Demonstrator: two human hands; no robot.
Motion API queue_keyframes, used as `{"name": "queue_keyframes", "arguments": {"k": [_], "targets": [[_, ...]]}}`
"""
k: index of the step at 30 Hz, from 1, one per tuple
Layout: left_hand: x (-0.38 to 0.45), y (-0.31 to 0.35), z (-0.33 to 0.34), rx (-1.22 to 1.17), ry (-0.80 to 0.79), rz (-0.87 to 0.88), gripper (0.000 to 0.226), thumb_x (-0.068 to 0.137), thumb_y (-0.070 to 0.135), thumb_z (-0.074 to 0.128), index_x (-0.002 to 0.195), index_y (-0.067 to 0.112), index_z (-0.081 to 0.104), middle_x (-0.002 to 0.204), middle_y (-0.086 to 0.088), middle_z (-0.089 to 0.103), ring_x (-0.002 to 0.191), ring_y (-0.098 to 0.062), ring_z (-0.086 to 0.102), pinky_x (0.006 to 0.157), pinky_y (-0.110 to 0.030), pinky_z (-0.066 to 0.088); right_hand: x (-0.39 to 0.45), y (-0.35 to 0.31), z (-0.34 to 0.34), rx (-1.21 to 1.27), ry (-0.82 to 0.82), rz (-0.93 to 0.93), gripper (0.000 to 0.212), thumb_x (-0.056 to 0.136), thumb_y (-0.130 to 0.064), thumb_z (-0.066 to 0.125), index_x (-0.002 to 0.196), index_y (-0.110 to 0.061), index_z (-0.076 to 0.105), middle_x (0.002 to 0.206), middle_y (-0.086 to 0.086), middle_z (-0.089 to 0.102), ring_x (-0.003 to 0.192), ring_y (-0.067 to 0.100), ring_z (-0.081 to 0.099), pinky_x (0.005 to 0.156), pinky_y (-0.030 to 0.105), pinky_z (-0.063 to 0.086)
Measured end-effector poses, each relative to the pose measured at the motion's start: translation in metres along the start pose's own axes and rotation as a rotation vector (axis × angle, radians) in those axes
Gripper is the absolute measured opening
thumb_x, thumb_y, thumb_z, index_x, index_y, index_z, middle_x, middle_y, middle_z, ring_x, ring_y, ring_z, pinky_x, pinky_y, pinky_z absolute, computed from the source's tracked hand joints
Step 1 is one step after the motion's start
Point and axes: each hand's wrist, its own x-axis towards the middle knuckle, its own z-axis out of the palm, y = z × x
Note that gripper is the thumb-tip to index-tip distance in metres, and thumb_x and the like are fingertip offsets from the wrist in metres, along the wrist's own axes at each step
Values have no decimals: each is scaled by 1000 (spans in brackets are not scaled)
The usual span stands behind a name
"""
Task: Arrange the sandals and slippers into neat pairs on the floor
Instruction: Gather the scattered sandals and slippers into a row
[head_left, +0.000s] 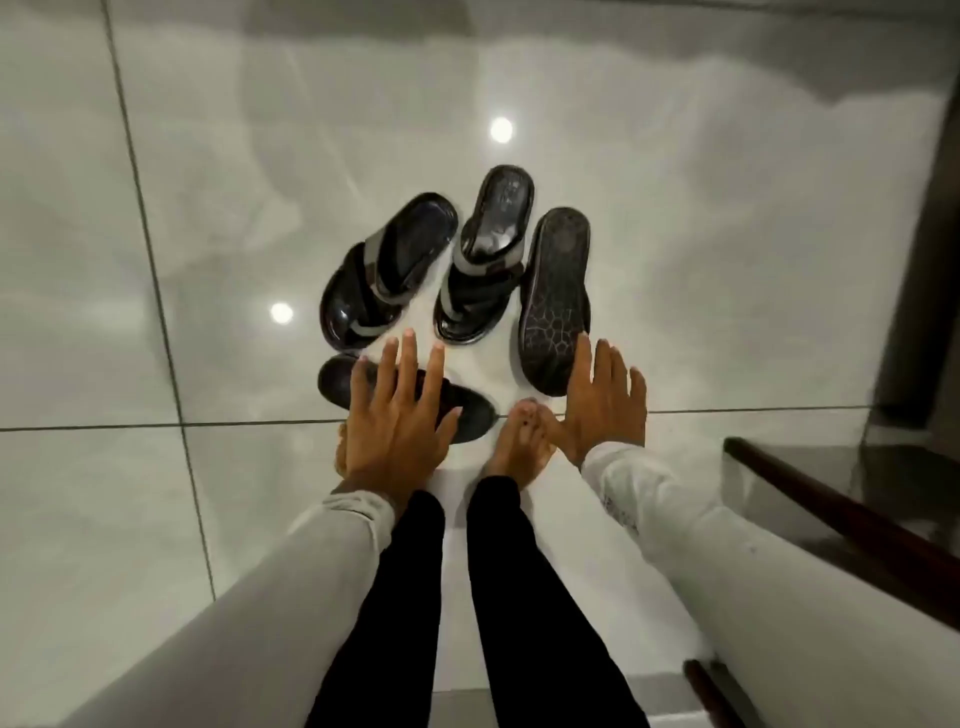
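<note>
Several dark sandals lie in a loose cluster on the glossy tiled floor. A black sandal with grey straps lies upright, angled left. A second strapped sandal sits beside it, upright. To their right an overturned slipper shows its patterned sole. Another dark overturned slipper lies crosswise nearest me, partly hidden under my left hand, whose fingers are spread above it. My right hand is open, fingers spread, at the near end of the sole-up slipper, fingertips close to it.
My bare feet and black trouser legs stand just behind the sandals. A dark wooden furniture edge runs along the right, with a dark frame at the far right. Pale floor tiles stretch to the left and beyond.
</note>
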Motion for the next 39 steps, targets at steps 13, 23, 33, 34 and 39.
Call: {"name": "queue_keyframes", "arguments": {"k": [13,23,33,34,39], "targets": [[44,1,82,-31,-150,-123,73,95,58,39,148,9,32,147,-17,44,132,-36,45,107,-52,40,91,-32,82,532,107,566,140,54,-57,90,157,-8,9,143,15,45,131,36,48,108,51,43],[41,4,54,32,-124,-46,73,92,61,41,145,10,38,140,-16,49,124,-35,50,98,-52,42,71,33,80,1561,25,774,124,67,-49,82,160,-24,3,146,8,51,122,24,57,113,44,41],[41,17,56,-132,-278,-249,56,91,48,55,129,9,44,126,-14,53,111,-37,58,85,-49,49,49,62,81,1039,156,637,79,74,-16,81,142,-8,40,138,18,51,124,36,55,105,40,46],[40,19,63,-206,-321,-327,54,91,46,57,128,9,44,127,-14,52,111,-39,59,84,-49,49,57,64,79,909,180,538,74,75,-14,78,140,-7,42,138,19,48,123,37,54,103,41,46],[50,28,115,-539,-462,-515,62,89,39,65,133,3,41,137,-19,50,124,-45,53,104,-55,37,116,90,61,393,118,247,73,82,-12,70,146,-12,34,148,15,37,125,42,51,95,54,48]]}}
